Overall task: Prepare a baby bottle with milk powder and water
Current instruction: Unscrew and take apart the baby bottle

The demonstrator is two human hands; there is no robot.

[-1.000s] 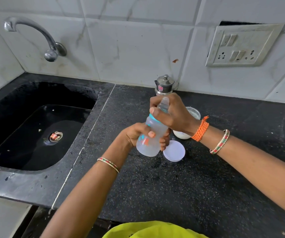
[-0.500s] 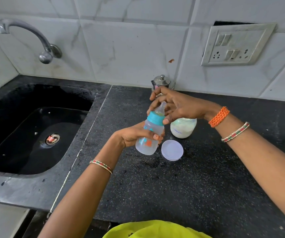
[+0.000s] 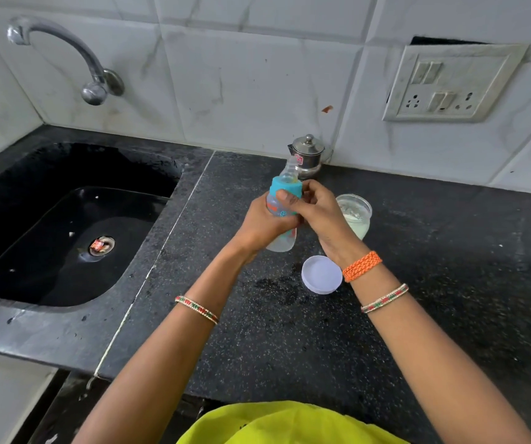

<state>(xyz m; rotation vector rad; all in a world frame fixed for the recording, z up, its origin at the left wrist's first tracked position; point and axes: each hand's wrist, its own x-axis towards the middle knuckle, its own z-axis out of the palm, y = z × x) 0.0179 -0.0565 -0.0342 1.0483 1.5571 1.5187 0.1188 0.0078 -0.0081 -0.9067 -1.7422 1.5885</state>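
A clear baby bottle with a teal collar and a clear teat is held upright above the black counter. My left hand wraps its body from the left, thumb across the front. My right hand grips it from the right, fingers at the teal collar. Just to the right stands an open glass jar of white milk powder. Its white round lid lies flat on the counter below my right wrist.
A black sink lies at the left, with a steel tap on the tiled wall above it. A small lidded steel pot stands against the wall behind the bottle. A socket plate is on the wall at the right.
My right hand came off the teat and top, dropping to grip the collar and side. The bottle went from tilted to nearly upright, its teat now uncovered.
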